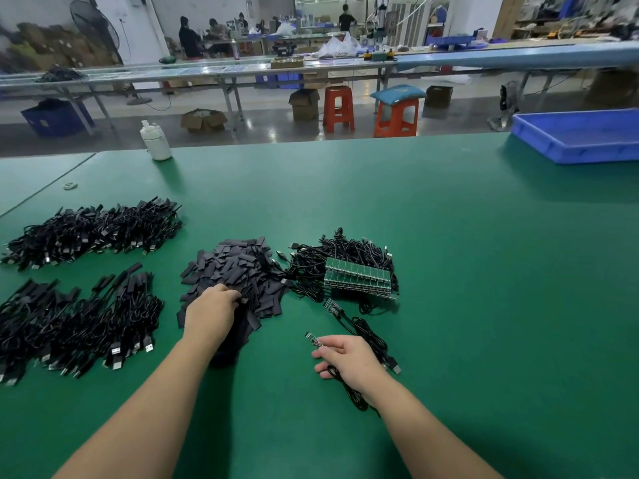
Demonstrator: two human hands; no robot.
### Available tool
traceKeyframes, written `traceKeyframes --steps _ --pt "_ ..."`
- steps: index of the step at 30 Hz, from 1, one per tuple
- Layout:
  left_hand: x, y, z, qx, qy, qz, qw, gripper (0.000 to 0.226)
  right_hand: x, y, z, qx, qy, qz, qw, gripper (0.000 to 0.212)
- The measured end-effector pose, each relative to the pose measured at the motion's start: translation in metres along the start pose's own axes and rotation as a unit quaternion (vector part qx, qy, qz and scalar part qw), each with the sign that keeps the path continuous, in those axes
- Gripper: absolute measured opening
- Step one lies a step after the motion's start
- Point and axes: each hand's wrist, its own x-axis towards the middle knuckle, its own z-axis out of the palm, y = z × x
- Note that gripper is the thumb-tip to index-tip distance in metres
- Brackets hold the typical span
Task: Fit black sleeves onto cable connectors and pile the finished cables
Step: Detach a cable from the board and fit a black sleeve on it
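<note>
Head view, nearest first: right hand (345, 359) curled round a black cable (349, 392), thumb and forefinger pinching its small circuit-board connector (313, 339) just above the green counter (484, 271). Left hand (211, 311) further out, fingers bent down into the heap of loose black sleeves (238, 274); hard to tell whether one is already pinched. Beside that heap to the right, a tangle of unsleeved cables (345, 257) with a stack of green boards (359, 276) on top. Left of the arms, two piles of finished cables (79, 323), the farther pile (93, 233) beyond. Further still, a white bottle (155, 140) and a blue tray (581, 136).

Likely slips: several flat sleeves lifted at once, being stacked and clinging; connector snagging the sleeve mouth if presented crooked; trailing cable dragging its neighbours off the tangle.
</note>
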Motion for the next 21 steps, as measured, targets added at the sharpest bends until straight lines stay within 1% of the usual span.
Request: traceKeyframes --steps 5,6,7,8,10,11,12,15,18,21 --pt "-0.004 0.007 -0.011 -0.037 0.103 0.033 0.994 0.013 0.002 0.003 -0.005 0.004 0.003 0.007 1.0 0.03" --pt "-0.004 0.011 -0.016 -0.059 0.107 0.029 0.992 0.012 0.002 0.002 -0.006 0.003 -0.001 0.01 1.0 0.03" --pt "-0.004 0.016 -0.02 -0.105 0.084 0.024 0.991 0.013 0.001 0.002 -0.007 0.0 -0.006 0.014 1.0 0.029" --pt "-0.006 0.022 -0.024 -0.168 0.032 0.02 0.985 0.014 0.0 0.001 -0.008 -0.004 -0.01 0.018 1.0 0.029" --pt "-0.013 0.034 -0.03 -0.274 -0.108 0.04 0.955 0.018 -0.001 -0.002 -0.01 -0.011 -0.014 0.025 1.0 0.028" --pt "-0.018 0.039 -0.031 -0.286 -0.149 0.061 0.945 0.02 -0.001 -0.003 -0.011 -0.013 -0.015 0.028 0.999 0.028" --pt "-0.023 0.043 -0.03 -0.285 -0.173 0.079 0.939 0.021 -0.002 -0.004 -0.011 -0.014 -0.016 0.031 0.999 0.028" --pt "-0.037 0.055 -0.02 -0.265 -0.205 0.13 0.933 0.027 -0.003 -0.007 -0.01 -0.014 -0.021 0.036 0.999 0.029" --pt "-0.045 0.062 -0.01 -0.229 -0.204 0.159 0.938 0.029 -0.005 -0.008 -0.01 -0.017 -0.027 0.036 0.999 0.03" --pt "-0.052 0.062 -0.005 -0.232 -0.194 0.169 0.938 0.025 -0.005 -0.009 -0.012 -0.023 -0.035 0.037 0.998 0.028"
